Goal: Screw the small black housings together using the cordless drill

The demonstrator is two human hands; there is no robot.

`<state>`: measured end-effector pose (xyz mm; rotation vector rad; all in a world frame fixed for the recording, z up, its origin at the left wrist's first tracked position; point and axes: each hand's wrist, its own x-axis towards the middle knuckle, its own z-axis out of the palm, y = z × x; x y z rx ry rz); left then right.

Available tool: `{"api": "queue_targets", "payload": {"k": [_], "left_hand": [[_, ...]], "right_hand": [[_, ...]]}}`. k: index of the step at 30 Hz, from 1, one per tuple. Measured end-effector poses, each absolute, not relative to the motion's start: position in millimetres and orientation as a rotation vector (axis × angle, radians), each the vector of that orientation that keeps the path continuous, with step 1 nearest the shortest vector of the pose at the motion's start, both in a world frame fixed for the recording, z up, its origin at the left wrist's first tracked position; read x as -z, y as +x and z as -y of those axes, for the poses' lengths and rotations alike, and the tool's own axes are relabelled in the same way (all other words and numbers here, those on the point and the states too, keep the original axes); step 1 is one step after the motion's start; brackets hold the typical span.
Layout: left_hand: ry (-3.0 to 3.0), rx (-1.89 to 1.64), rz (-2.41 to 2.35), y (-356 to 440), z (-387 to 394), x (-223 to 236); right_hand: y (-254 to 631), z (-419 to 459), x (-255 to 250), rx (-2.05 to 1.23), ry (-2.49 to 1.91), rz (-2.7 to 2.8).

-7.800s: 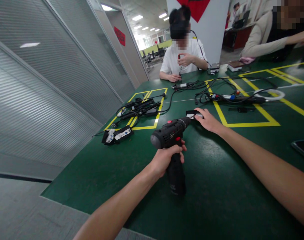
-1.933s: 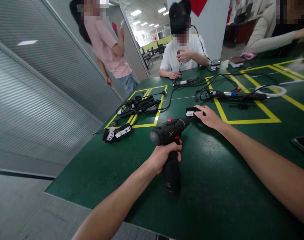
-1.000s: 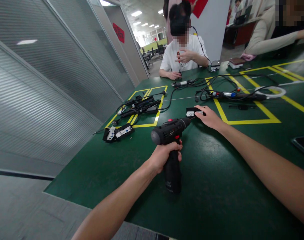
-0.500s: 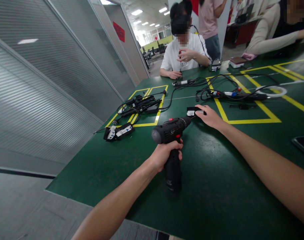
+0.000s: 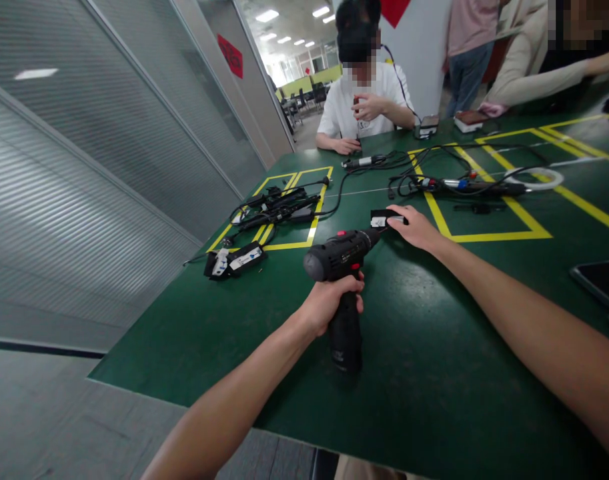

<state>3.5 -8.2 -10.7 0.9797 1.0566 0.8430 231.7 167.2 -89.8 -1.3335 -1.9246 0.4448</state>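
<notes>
My left hand (image 5: 331,303) is wrapped round the grip of a black cordless drill (image 5: 341,257) with red buttons. The drill points away to the right, its bit reaching a small black box-like part with a white label (image 5: 379,220). Over the right end of that part my right hand (image 5: 411,227) is closed, holding it on the green table (image 5: 409,347). Whether the bit touches the part or a screw in it I cannot tell. Two similar black parts with white labels (image 5: 237,260) lie to the left of the drill.
Black cables and adapters (image 5: 279,207) lie in a heap inside yellow tape at the left. A corded pen-shaped tool (image 5: 464,185) and a white ring (image 5: 539,179) rest at the right. Across the table sits a person in white (image 5: 369,100) holding a screwdriver. A dark phone-like slab (image 5: 599,283) lies far right.
The camera view has shifted slightly, so the table contents appear a little further left and up. Both hands keep their hold on drill and part. A person in the background has moved right.
</notes>
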Motion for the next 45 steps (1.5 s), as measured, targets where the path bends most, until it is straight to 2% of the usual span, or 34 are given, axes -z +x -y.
{"api": "queue_targets", "payload": {"k": [45], "left_hand": [[0.976, -0.888, -1.080, 5, -3, 10]], "right_hand": [[222, -189, 93, -0.402, -1.268, 1.952]]}}
